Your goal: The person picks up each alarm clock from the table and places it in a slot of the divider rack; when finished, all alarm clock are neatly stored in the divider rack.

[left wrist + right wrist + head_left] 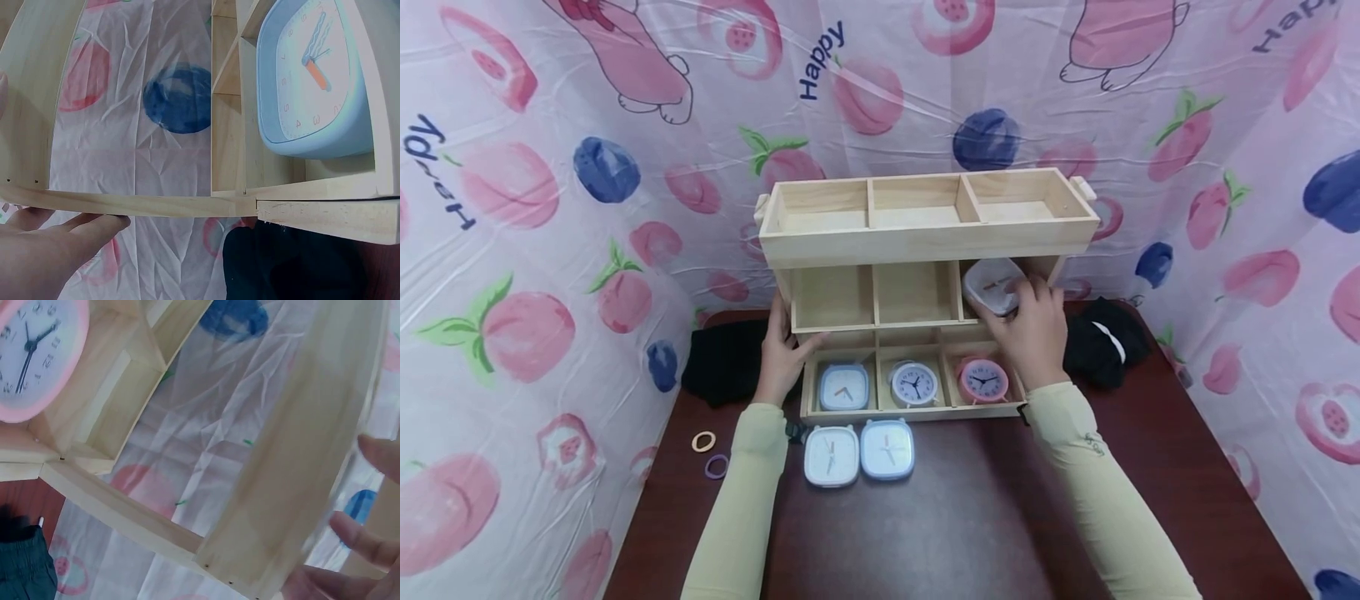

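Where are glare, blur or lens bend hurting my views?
Head view: pale glare on the dark tabletop, with a darker shadow to its right; left wrist view: the blue square clock looks washed out on its face, the wooden side bar bows; right wrist view: the pink round alarm clock is slightly soft and cut off.

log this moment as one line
left hand: on left side of rack | right hand: at clock, middle tier right slot | bottom tier: three clocks | table: two clocks
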### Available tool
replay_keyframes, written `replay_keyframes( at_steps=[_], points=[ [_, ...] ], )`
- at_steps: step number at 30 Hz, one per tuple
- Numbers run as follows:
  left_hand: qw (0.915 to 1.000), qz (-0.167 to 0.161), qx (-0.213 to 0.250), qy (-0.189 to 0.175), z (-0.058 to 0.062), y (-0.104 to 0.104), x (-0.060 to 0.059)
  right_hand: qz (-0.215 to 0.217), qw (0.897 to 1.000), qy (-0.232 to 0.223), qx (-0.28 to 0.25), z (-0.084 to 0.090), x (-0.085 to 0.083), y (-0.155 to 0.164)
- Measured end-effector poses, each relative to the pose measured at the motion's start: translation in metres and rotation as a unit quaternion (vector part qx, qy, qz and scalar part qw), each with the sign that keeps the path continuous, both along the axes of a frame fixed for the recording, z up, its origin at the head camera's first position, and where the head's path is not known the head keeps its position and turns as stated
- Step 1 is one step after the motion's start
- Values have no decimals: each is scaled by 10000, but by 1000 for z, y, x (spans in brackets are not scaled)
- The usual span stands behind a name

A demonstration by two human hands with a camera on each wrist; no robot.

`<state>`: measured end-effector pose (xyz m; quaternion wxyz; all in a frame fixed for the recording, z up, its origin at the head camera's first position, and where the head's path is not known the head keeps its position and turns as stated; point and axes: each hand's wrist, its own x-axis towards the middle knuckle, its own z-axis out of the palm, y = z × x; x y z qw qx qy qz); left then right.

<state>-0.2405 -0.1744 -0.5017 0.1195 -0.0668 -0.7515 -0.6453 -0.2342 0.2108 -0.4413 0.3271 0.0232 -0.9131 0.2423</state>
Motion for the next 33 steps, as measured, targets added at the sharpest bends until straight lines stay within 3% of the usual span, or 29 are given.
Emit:
replay_keyframes(
  at_steps=[7,10,13,16,19,24,33],
  points=[
    [10000,5,32,-65,-2,1,0,138,9988,385,-258,-7,32,-8],
    [10000,-23,36,-78,-2,2,0,394,9960,729,-324,-15,49,-19],
    [10000,-46,31,-71,-2,2,1,854,9928,799,-245,-30,68,-36],
    [10000,-32,33,-84,-2,1,0,1363,9899,382,-92,-53,87,-57],
    [9999,-28,42,-98,-2,1,0,1701,9845,-408,145,-78,102,-75],
    [9999,-70,122,-61,-3,1,0,2062,9646,-1617,309,-109,116,-96],
    [10000,-60,54,-45,-2,0,0,2413,9362,-2536,324,-139,123,-112]
  ],
)
